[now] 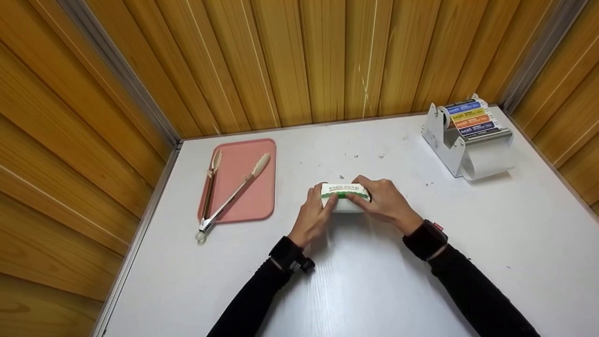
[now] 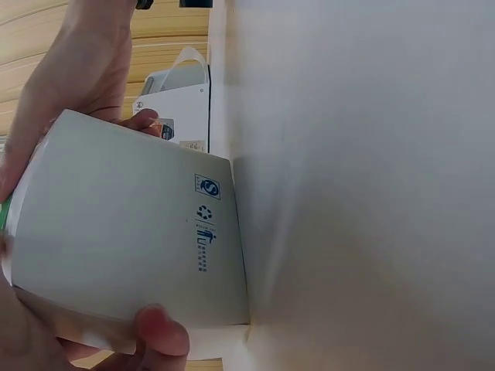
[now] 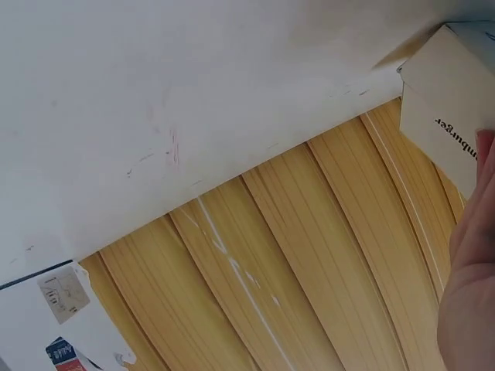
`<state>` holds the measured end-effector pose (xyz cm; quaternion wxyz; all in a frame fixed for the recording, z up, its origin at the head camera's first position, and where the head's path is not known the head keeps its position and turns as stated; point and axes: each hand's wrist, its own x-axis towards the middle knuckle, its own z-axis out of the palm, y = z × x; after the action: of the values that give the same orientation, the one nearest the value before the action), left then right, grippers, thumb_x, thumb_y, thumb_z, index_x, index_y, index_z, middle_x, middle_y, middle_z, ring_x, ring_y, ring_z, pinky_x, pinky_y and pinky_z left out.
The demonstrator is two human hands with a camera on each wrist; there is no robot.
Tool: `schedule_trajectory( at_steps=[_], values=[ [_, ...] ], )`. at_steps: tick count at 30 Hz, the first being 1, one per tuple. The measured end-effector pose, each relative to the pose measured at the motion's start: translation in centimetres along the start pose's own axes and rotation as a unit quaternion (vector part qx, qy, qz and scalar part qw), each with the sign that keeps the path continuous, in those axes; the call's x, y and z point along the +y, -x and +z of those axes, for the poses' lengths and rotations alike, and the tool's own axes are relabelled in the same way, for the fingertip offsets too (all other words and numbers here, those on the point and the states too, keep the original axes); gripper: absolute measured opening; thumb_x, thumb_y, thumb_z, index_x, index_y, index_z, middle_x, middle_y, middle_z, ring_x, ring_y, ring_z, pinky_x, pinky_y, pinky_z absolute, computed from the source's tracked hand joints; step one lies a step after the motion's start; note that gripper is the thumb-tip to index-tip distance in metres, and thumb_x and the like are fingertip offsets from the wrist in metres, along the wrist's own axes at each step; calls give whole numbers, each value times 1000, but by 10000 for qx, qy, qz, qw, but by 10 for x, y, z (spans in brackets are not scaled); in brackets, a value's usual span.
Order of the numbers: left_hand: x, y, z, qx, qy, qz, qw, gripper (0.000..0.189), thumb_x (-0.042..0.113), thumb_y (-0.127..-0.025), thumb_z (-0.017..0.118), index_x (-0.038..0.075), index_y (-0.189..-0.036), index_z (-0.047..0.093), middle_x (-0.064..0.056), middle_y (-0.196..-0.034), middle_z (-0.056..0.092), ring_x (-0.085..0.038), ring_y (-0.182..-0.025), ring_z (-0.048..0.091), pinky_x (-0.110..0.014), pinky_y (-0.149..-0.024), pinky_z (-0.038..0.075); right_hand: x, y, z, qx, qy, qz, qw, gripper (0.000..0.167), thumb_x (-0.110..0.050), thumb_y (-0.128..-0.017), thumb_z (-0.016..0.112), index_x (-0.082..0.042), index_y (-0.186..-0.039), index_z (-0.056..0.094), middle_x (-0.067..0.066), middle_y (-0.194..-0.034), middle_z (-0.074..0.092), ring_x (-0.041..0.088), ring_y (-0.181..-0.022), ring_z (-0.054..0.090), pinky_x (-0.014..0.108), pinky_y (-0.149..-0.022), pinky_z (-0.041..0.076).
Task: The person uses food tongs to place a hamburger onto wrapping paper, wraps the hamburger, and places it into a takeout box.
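A white cardboard hamburger box with a green band along its top edge stands on the white table. My left hand grips its left side and my right hand grips the right side, both thumbs on the green band. Small blue printed symbols mark the plain face of the box in the left wrist view, where the left fingertips curl round one edge. From the right wrist, dark lettering ending in "mburger" shows on a side of the box. Whatever is inside the box is hidden.
A pink tray lies at the left, with spread metal tongs with pale tips across it. At the back right stands a white label dispenser with several coloured rolls. Wood-patterned walls border the white table.
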<state>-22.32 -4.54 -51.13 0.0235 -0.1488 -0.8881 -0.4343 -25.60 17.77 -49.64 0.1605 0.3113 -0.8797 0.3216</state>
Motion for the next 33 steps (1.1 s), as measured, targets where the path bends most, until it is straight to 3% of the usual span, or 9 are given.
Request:
schedule_trajectory(
  at_steps=[11, 33],
  values=[
    [-1, 3, 0, -239, 211, -100, 9994, 74, 56, -104, 51, 8, -157, 32, -13, -137, 48, -24, -112, 59, -42, -96, 52, -2, 2, 4, 86, 20, 37, 10000, 22, -31, -98, 70, -9, -101, 65, 5, -78, 73, 13, -60, 53, 32, -57, 45],
    [-1, 2, -2, -376, 395, -194, 9983, 79, 61, -102, 52, 11, -159, 30, -10, -142, 45, -24, -122, 54, -44, -105, 48, -9, 2, 7, 184, 131, 367, 9991, 22, -30, -102, 64, -8, -99, 63, 3, -67, 62, 17, -58, 51, 36, -55, 43]
  ],
)
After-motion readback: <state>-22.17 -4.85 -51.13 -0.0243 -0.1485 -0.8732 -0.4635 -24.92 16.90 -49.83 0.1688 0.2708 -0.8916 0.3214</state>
